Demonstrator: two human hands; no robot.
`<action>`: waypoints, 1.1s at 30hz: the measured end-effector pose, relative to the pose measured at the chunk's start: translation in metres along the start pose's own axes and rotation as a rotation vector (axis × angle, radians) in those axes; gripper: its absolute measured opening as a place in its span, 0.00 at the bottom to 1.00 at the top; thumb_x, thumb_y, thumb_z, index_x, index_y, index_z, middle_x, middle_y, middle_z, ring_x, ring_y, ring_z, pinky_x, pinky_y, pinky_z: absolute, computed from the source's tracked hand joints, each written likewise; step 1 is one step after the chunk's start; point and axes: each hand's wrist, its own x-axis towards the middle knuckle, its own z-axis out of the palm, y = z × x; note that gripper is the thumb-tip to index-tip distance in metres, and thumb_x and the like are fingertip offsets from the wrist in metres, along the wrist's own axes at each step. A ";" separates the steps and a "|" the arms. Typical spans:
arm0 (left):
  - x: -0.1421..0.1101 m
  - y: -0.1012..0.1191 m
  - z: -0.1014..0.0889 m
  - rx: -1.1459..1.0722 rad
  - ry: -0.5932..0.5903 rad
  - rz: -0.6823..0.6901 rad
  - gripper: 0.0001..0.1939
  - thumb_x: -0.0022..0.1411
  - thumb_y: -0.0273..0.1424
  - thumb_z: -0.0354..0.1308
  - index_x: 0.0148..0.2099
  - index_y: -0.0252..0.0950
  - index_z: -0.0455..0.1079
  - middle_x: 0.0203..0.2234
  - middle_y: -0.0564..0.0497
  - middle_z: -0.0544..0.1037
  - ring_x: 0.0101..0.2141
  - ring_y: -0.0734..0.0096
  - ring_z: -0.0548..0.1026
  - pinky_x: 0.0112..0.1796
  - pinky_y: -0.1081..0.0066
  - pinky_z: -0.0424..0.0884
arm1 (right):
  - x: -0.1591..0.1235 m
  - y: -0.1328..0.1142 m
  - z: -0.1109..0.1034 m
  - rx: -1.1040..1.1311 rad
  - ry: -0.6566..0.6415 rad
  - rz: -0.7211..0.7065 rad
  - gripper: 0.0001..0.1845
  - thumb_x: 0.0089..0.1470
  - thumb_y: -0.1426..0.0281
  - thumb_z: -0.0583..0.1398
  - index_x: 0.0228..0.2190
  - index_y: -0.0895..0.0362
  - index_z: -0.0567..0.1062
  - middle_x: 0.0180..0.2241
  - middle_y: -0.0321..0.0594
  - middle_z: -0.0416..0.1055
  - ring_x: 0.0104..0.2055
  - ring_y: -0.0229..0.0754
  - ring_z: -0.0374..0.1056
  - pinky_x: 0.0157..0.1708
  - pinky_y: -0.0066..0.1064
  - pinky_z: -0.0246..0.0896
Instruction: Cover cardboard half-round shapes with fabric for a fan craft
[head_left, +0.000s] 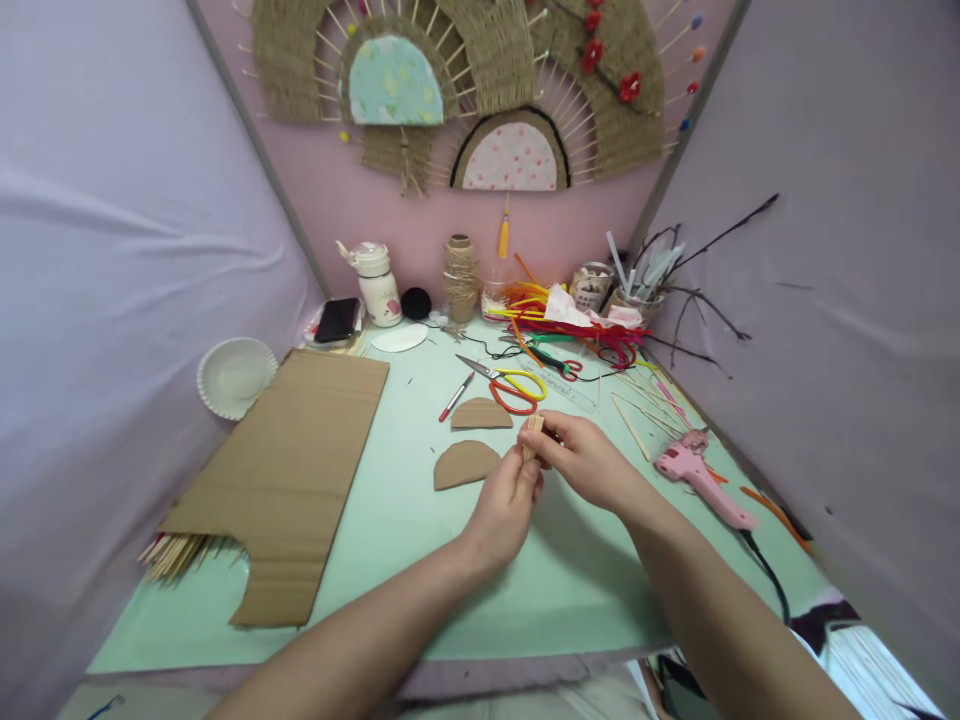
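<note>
A small bundle of thin wooden sticks [533, 428] is held upright between both hands above the table. My left hand [501, 505] is closed around its lower end. The thumb and fingers of my right hand [581, 455] pinch its upper part. Just left of the hands lie two half-round cardboard pieces, a larger one [465, 465] and a smaller one [481, 413] behind it. Scissors [506, 382] with orange and yellow handles rest open behind them, next to a red-and-white pen [457, 397].
A large cardboard sheet [300, 450] covers the left side, with sticks [176, 556] under it. On the right is a pink glue gun [701, 480] with its cord. Along the back stand a white bottle [380, 287], a twine spool [461, 280] and colourful pipe cleaners [555, 310].
</note>
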 end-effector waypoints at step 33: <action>0.027 0.005 -0.029 -0.723 -0.042 -0.554 0.16 0.60 0.41 0.59 0.41 0.35 0.62 0.26 0.53 0.74 0.16 0.81 0.63 0.20 0.75 0.56 | 0.046 0.047 0.017 0.510 -0.016 0.333 0.24 0.47 0.49 0.64 0.22 0.57 0.68 0.21 0.31 0.61 0.25 0.35 0.56 0.28 0.28 0.52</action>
